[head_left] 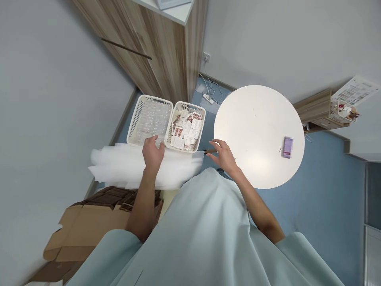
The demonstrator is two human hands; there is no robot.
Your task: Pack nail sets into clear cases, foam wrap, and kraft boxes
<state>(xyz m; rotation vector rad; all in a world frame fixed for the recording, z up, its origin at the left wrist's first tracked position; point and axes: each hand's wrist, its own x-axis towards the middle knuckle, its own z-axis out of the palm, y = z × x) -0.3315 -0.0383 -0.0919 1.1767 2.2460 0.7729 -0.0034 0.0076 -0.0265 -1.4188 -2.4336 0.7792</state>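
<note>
My left hand (pixel 152 153) is held out over the front edge of a white basket (pixel 134 119) of clear plastic pieces (pixel 153 119), thumb and fingers apart with nothing in them. Beneath it lies a bundle of white, sheet-like packing material (pixel 119 165). To its right, a second white basket (pixel 203 119) contains many small printed cards (pixel 189 129), some with reddish-brown oval shapes on them. My right hand (pixel 224 158) hovers by the left edge of a round white table (pixel 256 119), fingers curved and spread, also holding nothing.
A blurred purple item (pixel 287 147) lies on the table's right side. Flattened cardboard (pixel 86 226) is stacked at lower left. A wood-grain cabinet (pixel 166 43) stands behind the baskets, with a power strip (pixel 208 98) and cables on the floor. A low wooden shelf (pixel 318 109) is at right.
</note>
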